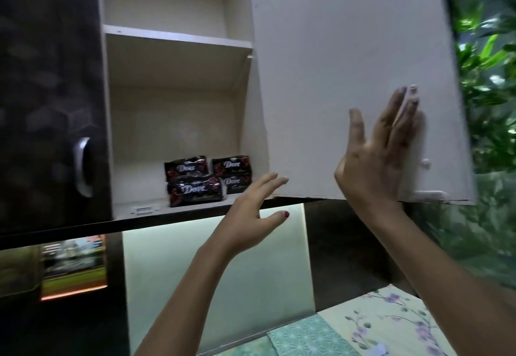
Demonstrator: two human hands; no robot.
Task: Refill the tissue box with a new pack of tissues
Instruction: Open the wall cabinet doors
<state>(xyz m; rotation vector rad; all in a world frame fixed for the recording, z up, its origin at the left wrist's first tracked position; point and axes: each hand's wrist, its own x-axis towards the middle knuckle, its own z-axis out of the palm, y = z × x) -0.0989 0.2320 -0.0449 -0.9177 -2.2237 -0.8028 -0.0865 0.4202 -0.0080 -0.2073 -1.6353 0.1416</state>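
Observation:
Several black "Dove" tissue packs (195,188) lie stacked on the bottom shelf (139,210) of an open wall cabinet. My left hand (251,210) is raised just below and right of the packs, fingers spread, holding nothing. My right hand (382,149) rests flat with fingers apart against the inner face of the open white cabinet door (349,62). No tissue box is in view.
A closed dark cabinet door with a silver handle (82,167) is on the left. The upper shelf (178,37) holds nothing. A lit white wall panel (217,272) is below the cabinet. Floral bedding (377,325) lies at the bottom right, green foliage (488,76) at the right.

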